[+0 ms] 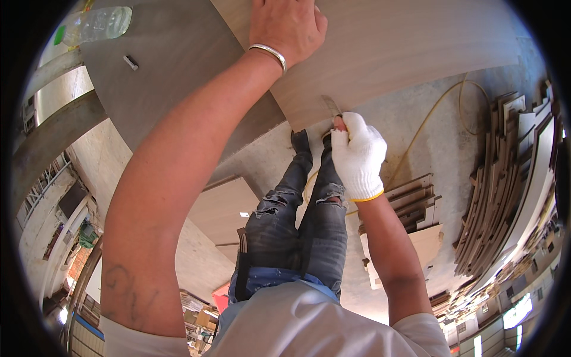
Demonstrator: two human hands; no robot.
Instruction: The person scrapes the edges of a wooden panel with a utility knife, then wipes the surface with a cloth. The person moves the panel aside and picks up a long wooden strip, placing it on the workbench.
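Note:
My left hand (286, 27), bare with a silver bangle at the wrist, is over a light brown wood panel (380, 47). Its fingers run past the top edge of the view, so their pose is hidden; the thumb shows on the right side. In a white knitted glove, my right hand (361, 154) is closed around the handle of a putty knife (331, 106). The thin flat blade points up and left, over the panel's near edge. I cannot tell whether it touches the panel. Most of the handle is hidden by the glove.
A darker grey-brown board (172, 77) lies at the left, with a small white-and-dark object (131, 62) and a clear plastic bottle (98, 25) on it. A yellow hose (425, 122) crosses the concrete floor. Stacked boards (499, 184) stand at right; more strips (410, 202) lie nearer.

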